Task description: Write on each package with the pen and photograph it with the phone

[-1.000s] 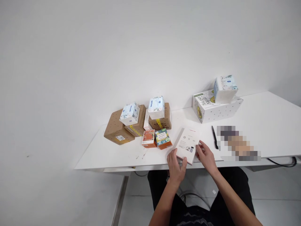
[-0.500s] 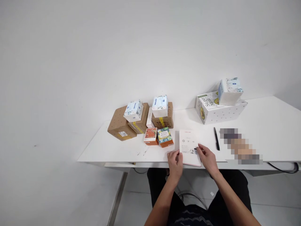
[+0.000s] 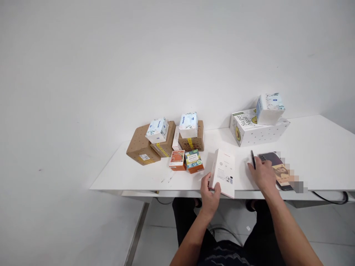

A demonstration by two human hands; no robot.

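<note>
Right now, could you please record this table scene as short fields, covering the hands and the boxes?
Left hand: holds the flat white box near its left corner
Right hand: at the pen, beside the phone; grip unclear
Side by side: orange box and blue-green box
Brown cartons: three, with two tissue packs on top
Avocado box: another tissue pack on top

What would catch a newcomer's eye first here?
Probably the slim white box at the table's near edge, with the left hand on its near left corner. Next, the right hand at the black pen. Behind, the avocado-printed box stands by the wall, a tissue pack on top.
</note>
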